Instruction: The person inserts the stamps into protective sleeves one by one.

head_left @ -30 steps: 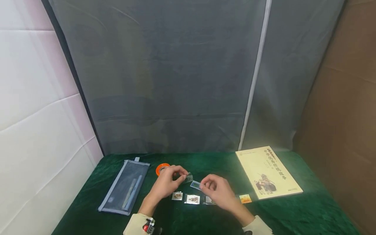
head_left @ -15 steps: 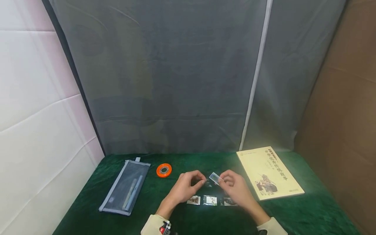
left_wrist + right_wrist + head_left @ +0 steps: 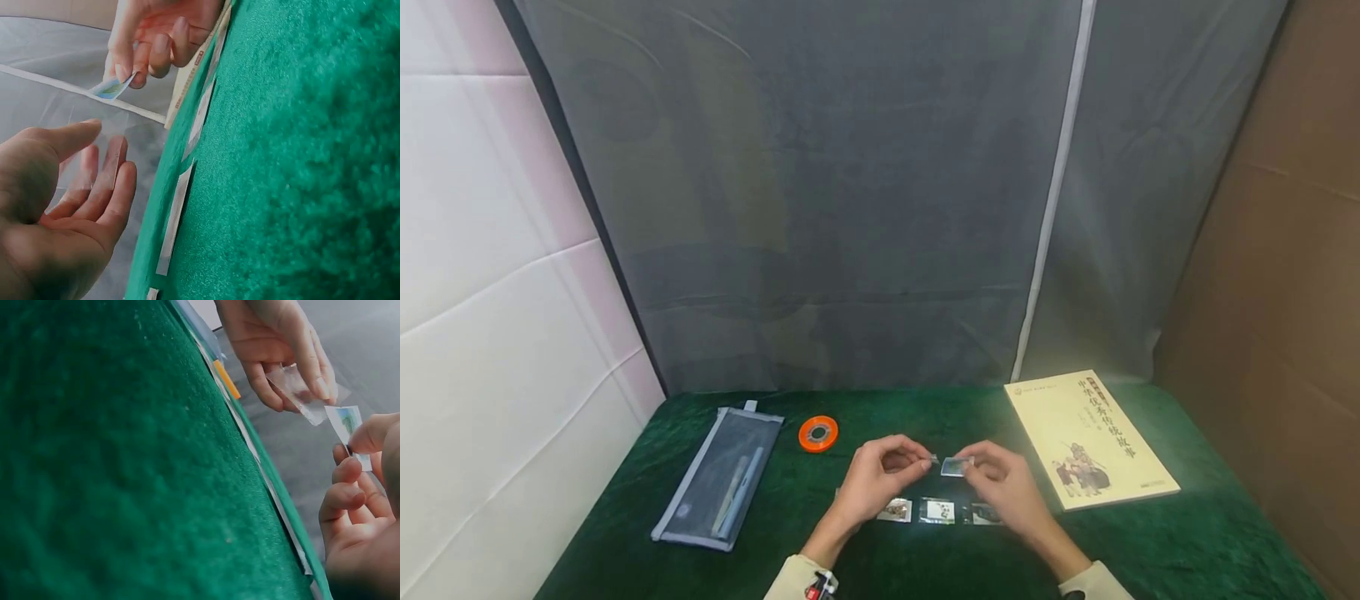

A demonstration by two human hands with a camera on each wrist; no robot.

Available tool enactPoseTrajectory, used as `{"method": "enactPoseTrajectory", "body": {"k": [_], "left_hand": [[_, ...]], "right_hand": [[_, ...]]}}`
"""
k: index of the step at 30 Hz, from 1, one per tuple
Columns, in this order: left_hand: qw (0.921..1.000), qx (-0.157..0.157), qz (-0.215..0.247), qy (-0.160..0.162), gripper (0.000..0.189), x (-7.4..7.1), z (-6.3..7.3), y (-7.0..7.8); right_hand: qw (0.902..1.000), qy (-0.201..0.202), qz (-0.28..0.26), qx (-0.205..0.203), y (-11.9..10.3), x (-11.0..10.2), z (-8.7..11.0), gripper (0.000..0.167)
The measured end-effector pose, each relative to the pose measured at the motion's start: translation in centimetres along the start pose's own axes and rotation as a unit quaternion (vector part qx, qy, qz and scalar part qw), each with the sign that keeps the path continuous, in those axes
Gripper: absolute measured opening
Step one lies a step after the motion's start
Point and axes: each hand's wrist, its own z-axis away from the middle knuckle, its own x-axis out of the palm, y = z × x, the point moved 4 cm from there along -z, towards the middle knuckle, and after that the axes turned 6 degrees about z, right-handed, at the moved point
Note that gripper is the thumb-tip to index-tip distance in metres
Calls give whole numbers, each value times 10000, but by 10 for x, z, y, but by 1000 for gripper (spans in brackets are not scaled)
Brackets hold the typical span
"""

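Observation:
Between the thumb and fingers of my left hand [image 3: 880, 482] is a small clear plastic sleeve [image 3: 290, 384], nearly see-through in the left wrist view. My right hand [image 3: 1009, 487] pinches a small stamp-like picture [image 3: 344, 420] by one end, white-edged with blue and green. In the right wrist view, the picture's free end is close to the sleeve; whether they touch I cannot tell. Both hands are above the green cloth. Below them lies a row of small pictures, among them a left one [image 3: 897, 510], a middle one [image 3: 937, 511] and a right one [image 3: 985, 514] partly behind my right hand.
A flat orange ring-shaped roll [image 3: 817, 434] lies behind my left hand. Farther left is a grey-blue zip pouch [image 3: 700, 492] with pen-like items inside. A cream book [image 3: 1045, 417] lies at the right. Grey fabric [image 3: 850, 208] rises behind the table.
Both hands have moved right, away from the orange roll, with sleeve and picture. The picture has turned more level, and the hands have stayed nearly in place over the last half second.

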Motion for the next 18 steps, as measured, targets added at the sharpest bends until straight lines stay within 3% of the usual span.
{"method": "enactPoseTrajectory", "body": {"k": [6,18], "left_hand": [[9961,-181,865,0,25,2,0,-4],[9981,-233,487,299,26,2,3,0]], "right_hand": [[9997,180,-107,127,1,0,2,13],[9989,438,-133,101,1,-2,2,10]]}}
